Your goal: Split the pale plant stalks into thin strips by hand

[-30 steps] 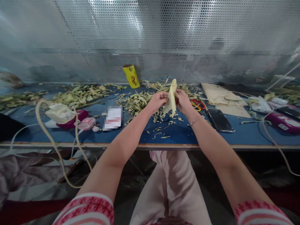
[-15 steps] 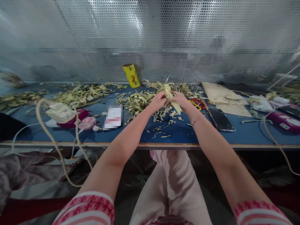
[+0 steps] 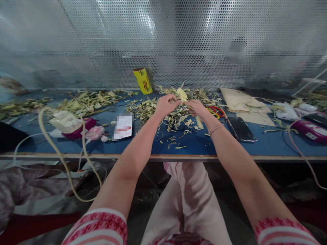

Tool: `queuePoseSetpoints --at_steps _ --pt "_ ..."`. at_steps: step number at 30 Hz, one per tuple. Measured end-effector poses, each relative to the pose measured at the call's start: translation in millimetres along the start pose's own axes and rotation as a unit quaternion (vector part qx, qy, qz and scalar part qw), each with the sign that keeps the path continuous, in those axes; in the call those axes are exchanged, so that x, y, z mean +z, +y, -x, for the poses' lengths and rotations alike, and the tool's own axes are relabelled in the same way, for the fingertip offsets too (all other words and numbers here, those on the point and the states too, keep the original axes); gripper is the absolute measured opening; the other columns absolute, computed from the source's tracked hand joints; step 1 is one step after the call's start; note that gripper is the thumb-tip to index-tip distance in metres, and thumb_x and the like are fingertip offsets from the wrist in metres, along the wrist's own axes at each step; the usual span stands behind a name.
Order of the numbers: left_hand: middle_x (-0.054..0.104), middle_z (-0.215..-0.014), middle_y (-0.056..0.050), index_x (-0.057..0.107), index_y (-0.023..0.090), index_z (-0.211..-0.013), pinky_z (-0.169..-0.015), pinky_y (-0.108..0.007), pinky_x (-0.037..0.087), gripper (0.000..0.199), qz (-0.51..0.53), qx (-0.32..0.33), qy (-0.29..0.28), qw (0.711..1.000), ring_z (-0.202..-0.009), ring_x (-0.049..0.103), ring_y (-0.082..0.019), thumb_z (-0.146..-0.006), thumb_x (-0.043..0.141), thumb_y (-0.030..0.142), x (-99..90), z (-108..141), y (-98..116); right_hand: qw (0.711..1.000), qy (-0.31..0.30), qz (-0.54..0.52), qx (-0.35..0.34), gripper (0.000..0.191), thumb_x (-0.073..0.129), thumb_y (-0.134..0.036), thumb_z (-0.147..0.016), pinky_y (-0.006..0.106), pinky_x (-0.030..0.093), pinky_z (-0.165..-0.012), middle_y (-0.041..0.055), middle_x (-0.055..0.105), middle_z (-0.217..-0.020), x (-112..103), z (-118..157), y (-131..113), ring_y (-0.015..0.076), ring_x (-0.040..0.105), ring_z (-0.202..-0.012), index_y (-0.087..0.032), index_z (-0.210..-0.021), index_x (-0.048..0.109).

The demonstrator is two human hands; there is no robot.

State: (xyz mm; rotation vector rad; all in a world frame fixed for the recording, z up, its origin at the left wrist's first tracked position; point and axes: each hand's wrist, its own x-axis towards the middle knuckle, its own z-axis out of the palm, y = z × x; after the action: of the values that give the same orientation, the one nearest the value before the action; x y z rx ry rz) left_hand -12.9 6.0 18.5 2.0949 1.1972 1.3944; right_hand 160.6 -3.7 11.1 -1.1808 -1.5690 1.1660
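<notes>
My left hand (image 3: 166,104) reaches in over a heap of dried leaf scraps, its thumb and forefinger pinching at the base of a pale yellow dried husk piece (image 3: 182,95). My right hand (image 3: 197,108) is closed around the lower part of that same piece, and a strip of it hangs below my fingers. The upper end is broad and folded and points up between the hands. Beneath and around both hands lie the scraps (image 3: 146,110), curled and greenish-yellow. Scissors (image 3: 216,111) with red and yellow handles rest just right of my right hand.
A yellow tube (image 3: 143,81) leans near the perforated metal wall. Left are a white printed card (image 3: 123,126), a pink gadget (image 3: 95,133) and a looped cable. A phone (image 3: 241,129), brown paper (image 3: 245,103) and a purple box (image 3: 310,131) lie right.
My left hand has shifted slightly left and its fingers have opened out from a tighter curl. The husk piece now stands more upright, its folded top showing between the hands.
</notes>
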Motion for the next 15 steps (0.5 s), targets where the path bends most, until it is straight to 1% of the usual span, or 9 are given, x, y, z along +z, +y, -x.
queuePoseSetpoints --at_steps 2,4,6,8,12,15 --pt "0.050 -0.057 0.000 0.059 0.017 -0.062 -0.059 -0.024 0.030 0.022 -0.004 0.016 -0.004 1.000 -0.063 0.044 -0.013 -0.064 0.071 0.035 -4.3 0.2 1.7 1.000 0.013 0.005 -0.022 0.030 0.065 -0.042 -0.076 0.018 0.014 -0.035 -0.0097 0.023 -0.049 -1.0 2.1 0.8 0.0037 0.019 -0.038 -0.021 -0.071 0.044" --pt "0.056 -0.062 -0.002 0.063 0.017 -0.063 -0.060 -0.024 0.032 0.022 0.009 0.018 -0.006 1.000 -0.067 0.047 -0.015 -0.062 0.073 0.037 -7.6 -0.9 2.6 0.999 0.025 0.005 -0.026 0.032 0.066 -0.045 -0.076 0.019 0.013 -0.035 -0.0097 0.022 -0.048 -1.5 3.1 1.8 0.0034 0.018 -0.039 -0.019 -0.071 0.048" --pt "0.059 -0.064 -0.002 0.066 0.016 -0.065 -0.061 -0.024 0.034 0.022 0.026 0.004 -0.002 1.000 -0.069 0.050 -0.016 -0.061 0.075 0.035 -9.6 -3.1 1.8 0.999 0.022 0.008 -0.024 0.031 0.061 -0.047 -0.081 0.019 0.014 -0.035 -0.0094 0.022 -0.047 -1.6 3.4 2.0 0.0034 0.017 -0.038 -0.017 -0.076 0.054" --pt "0.059 -0.063 -0.002 0.067 0.015 -0.066 -0.061 -0.024 0.035 0.020 0.040 -0.015 0.010 0.999 -0.068 0.051 -0.015 -0.061 0.075 0.033 -10.3 -5.8 -0.7 1.000 0.008 0.001 -0.023 0.033 0.057 -0.049 -0.083 0.019 0.014 -0.035 -0.0094 0.022 -0.047 -1.5 4.1 1.1 0.0034 0.017 -0.038 -0.016 -0.079 0.059" --pt "0.057 -0.061 -0.001 0.067 0.013 -0.066 -0.059 -0.023 0.035 0.021 0.069 -0.053 0.036 0.996 -0.066 0.052 -0.014 -0.062 0.075 0.032 -11.3 -11.9 -8.7 0.999 -0.024 -0.011 -0.033 0.040 0.055 -0.054 -0.083 0.020 0.012 -0.035 -0.0093 0.021 -0.048 -1.8 7.3 -2.0 0.0034 0.016 -0.038 -0.015 -0.078 0.061" --pt "0.054 -0.058 0.001 0.066 0.012 -0.067 -0.057 -0.022 0.035 0.023 0.111 -0.089 0.044 0.989 -0.062 0.050 -0.012 -0.060 0.076 0.032 -14.4 -15.8 -14.7 0.999 -0.033 -0.001 -0.039 0.040 0.054 -0.053 -0.085 0.020 0.012 -0.036 -0.0090 0.021 -0.048 -3.4 9.1 -3.7 0.0037 0.016 -0.038 -0.015 -0.076 0.061"
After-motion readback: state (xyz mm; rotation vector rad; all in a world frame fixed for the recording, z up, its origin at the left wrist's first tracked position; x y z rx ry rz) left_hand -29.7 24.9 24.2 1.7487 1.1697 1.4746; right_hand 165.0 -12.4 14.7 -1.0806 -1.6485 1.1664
